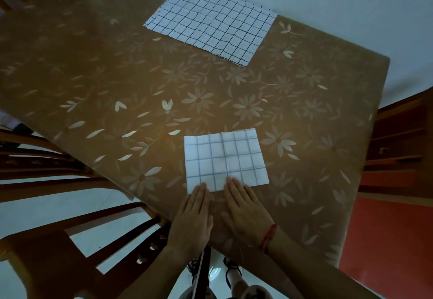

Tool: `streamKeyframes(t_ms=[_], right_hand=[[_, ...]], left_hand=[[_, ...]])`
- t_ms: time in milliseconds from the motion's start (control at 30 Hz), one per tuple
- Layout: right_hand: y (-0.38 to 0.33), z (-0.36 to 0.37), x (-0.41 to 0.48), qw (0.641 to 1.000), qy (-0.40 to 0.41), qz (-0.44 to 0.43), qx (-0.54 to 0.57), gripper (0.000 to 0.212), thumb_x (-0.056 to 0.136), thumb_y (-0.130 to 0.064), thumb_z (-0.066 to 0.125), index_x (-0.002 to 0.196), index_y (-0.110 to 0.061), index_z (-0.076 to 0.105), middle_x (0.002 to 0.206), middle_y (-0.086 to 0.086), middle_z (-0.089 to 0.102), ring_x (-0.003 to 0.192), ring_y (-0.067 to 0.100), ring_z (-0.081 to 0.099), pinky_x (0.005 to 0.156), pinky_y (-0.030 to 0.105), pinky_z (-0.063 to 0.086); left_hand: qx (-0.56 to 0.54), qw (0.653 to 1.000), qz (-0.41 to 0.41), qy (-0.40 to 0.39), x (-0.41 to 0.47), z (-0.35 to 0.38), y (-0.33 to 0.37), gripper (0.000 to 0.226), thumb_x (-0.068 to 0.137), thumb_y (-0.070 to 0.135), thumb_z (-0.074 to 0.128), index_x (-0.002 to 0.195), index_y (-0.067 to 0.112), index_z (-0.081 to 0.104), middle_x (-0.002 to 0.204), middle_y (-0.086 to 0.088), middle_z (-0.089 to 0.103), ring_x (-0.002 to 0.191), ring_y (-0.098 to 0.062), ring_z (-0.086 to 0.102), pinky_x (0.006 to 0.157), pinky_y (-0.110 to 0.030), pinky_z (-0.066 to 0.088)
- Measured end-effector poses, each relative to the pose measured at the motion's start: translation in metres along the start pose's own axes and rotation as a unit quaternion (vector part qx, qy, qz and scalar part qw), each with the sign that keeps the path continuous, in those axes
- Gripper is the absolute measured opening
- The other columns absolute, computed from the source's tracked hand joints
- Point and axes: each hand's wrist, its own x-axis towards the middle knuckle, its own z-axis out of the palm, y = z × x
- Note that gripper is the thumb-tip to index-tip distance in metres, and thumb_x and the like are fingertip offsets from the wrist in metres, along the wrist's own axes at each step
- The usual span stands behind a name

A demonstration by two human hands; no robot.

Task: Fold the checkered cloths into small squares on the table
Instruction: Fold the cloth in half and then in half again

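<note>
Nearest, at 6 o'clock: left hand (192, 216) and right hand (246, 212) laid flat side by side on the table (93, 76), fingers straight and pressed together, gripping nothing. Red string (267, 237) round the right wrist. Fingertips of both resting on the near edge of the folded checkered cloth (225, 160), just beyond at 12 o'clock. Farther toward 12 o'clock, by the far table edge, open and flat: larger checkered cloth (210, 22). Wooden chair (46, 240) at 8 o'clock
</note>
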Motion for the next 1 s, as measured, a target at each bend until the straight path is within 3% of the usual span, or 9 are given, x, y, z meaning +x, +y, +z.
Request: streamKeyframes(t_ms=[167, 400, 467, 567, 667, 767, 900, 1000], right_hand=[[0.037, -0.005, -0.023, 0.996, -0.016, 0.087, -0.020, 0.067, 0.098, -0.047, 0.026, 0.148, -0.001, 0.027, 0.156, 0.018, 0.022, 0.145, 0.030, 0.022, 0.114, 0.046, 0.027], [0.046, -0.008, -0.029, 0.992, -0.035, 0.118, -0.022, 0.070, 0.096, -0.047, 0.029, 0.144, 0.003, 0.034, 0.153, 0.021, 0.030, 0.142, 0.032, 0.030, 0.112, 0.046, 0.031], [0.044, -0.013, -0.027, 0.992, -0.034, 0.122, 0.006, 0.071, 0.096, -0.047, 0.026, 0.147, 0.002, 0.027, 0.156, 0.020, 0.022, 0.145, 0.030, 0.021, 0.116, 0.044, 0.022], [0.044, -0.024, -0.022, 0.991, -0.040, 0.115, 0.061, 0.070, 0.098, -0.041, 0.033, 0.152, -0.001, 0.012, 0.161, 0.015, 0.005, 0.149, 0.026, 0.003, 0.122, 0.039, 0.010], [0.047, -0.036, -0.013, 0.989, -0.013, 0.117, 0.093, 0.064, 0.097, -0.034, 0.043, 0.149, -0.002, 0.023, 0.156, 0.015, 0.022, 0.144, 0.028, 0.021, 0.119, 0.039, 0.023], [0.055, -0.039, -0.006, 0.986, 0.031, 0.112, 0.116, 0.055, 0.092, -0.029, 0.051, 0.138, 0.000, 0.043, 0.136, 0.013, 0.049, 0.123, 0.028, 0.046, 0.105, 0.041, 0.042], [0.064, -0.047, 0.000, 0.983, 0.027, 0.113, 0.140, 0.050, 0.092, -0.028, 0.053, 0.135, -0.003, 0.048, 0.131, 0.011, 0.055, 0.120, 0.026, 0.049, 0.103, 0.037, 0.043], [0.068, -0.052, 0.003, 0.981, 0.034, 0.105, 0.159, 0.038, 0.092, -0.026, 0.053, 0.125, -0.007, 0.057, 0.120, 0.008, 0.061, 0.113, 0.024, 0.054, 0.096, 0.033, 0.046]], left_hand=[[0.027, 1.000, -0.015, -0.005, -0.012, -0.005, -0.014, 0.063, 0.100, 0.039, 0.018, 0.150, 0.001, 0.025, 0.158, -0.013, 0.021, 0.146, -0.025, 0.020, 0.113, -0.039, 0.019], [0.005, 0.999, -0.052, -0.017, -0.011, -0.011, -0.004, 0.064, 0.095, 0.037, 0.029, 0.148, 0.001, 0.030, 0.156, -0.014, 0.028, 0.144, -0.025, 0.024, 0.113, -0.037, 0.018], [0.003, 0.998, -0.059, -0.019, -0.010, -0.011, -0.003, 0.064, 0.093, 0.037, 0.031, 0.146, 0.001, 0.034, 0.154, -0.015, 0.033, 0.143, -0.026, 0.029, 0.115, -0.037, 0.025], [-0.013, 0.997, -0.070, -0.022, -0.003, -0.016, 0.000, 0.062, 0.089, 0.039, 0.035, 0.137, 0.000, 0.047, 0.144, -0.018, 0.046, 0.135, -0.031, 0.043, 0.106, -0.044, 0.040], [-0.026, 0.997, -0.075, -0.009, 0.016, -0.025, 0.005, 0.056, 0.089, 0.040, 0.038, 0.127, 0.003, 0.056, 0.133, -0.019, 0.056, 0.124, -0.036, 0.052, 0.099, -0.046, 0.047], [-0.022, 0.998, -0.058, 0.022, 0.037, -0.030, 0.010, 0.045, 0.091, 0.030, 0.058, 0.128, 0.005, 0.055, 0.138, -0.020, 0.052, 0.127, -0.036, 0.049, 0.100, -0.047, 0.044], [-0.030, 0.998, -0.047, -0.028, 0.049, -0.032, 0.012, 0.055, 0.098, 0.035, 0.049, 0.147, 0.015, 0.035, 0.158, -0.014, 0.022, 0.146, -0.031, 0.020, 0.113, -0.051, 0.031], [0.013, 0.999, -0.044, -0.029, 0.049, -0.025, 0.012, 0.055, 0.091, 0.035, 0.061, 0.140, 0.013, 0.048, 0.151, -0.019, 0.036, 0.140, -0.036, 0.034, 0.105, -0.052, 0.036]])
